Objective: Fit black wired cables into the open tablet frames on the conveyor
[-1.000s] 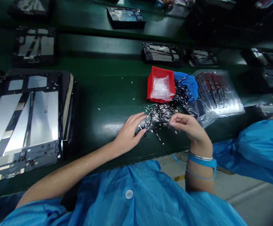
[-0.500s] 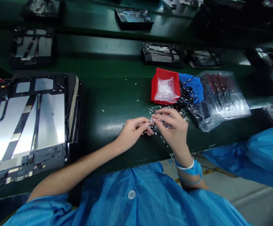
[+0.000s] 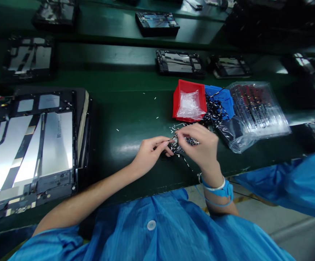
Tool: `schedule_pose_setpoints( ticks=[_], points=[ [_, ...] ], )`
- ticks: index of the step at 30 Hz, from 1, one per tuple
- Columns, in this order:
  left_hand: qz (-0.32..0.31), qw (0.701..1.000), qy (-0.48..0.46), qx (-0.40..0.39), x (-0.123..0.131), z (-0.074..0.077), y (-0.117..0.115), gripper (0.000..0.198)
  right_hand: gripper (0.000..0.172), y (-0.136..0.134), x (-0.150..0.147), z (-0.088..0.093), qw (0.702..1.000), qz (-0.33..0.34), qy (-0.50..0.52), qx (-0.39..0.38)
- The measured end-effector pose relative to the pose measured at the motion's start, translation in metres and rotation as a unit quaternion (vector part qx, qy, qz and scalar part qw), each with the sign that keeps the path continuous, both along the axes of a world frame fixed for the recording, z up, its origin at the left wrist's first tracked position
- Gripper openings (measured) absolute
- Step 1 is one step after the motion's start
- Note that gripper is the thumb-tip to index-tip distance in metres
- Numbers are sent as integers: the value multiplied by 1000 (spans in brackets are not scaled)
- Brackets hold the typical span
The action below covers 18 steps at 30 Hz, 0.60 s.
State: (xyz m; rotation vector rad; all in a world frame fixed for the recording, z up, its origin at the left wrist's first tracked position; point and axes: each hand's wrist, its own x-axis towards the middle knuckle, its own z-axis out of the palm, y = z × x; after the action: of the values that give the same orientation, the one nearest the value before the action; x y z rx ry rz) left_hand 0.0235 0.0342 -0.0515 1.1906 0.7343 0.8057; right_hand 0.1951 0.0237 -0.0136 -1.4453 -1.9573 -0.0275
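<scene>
A heap of small black-and-silver flex-cable parts lies on the green bench in front of a red bin. My left hand rests on the bench at the heap's left edge, fingertips pinched on a small part. My right hand meets it from the right, fingers curled and pinching the same small part over the heap. A blue strap circles my right wrist.
A blue bin and a clear bagged tray of parts sit right of the red bin. An opened tablet chassis lies at the left on the bench. Further chassis rest on the belt behind. Another person's blue sleeve is at the right.
My right hand moved left from the heap's right side to meet my left hand. My left fingers closed from spread to a pinch on a small part.
</scene>
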Motion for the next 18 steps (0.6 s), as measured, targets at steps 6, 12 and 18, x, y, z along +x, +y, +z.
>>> schedule_pose_setpoints(
  ticks=[6, 12, 18],
  points=[
    [18, 996, -48, -75, -1, -2, 5, 38, 19, 29, 29, 8, 988, -149, -34, 32],
    [22, 995, -55, -82, -1, -3, 5, 35, 13, -1, -7, 3, 1000, 4, 25, 7],
    [27, 1000, -7, -11, -3, -3, 4, 27, 16, -3, -11, -2, 998, 44, 21, -43]
  ],
)
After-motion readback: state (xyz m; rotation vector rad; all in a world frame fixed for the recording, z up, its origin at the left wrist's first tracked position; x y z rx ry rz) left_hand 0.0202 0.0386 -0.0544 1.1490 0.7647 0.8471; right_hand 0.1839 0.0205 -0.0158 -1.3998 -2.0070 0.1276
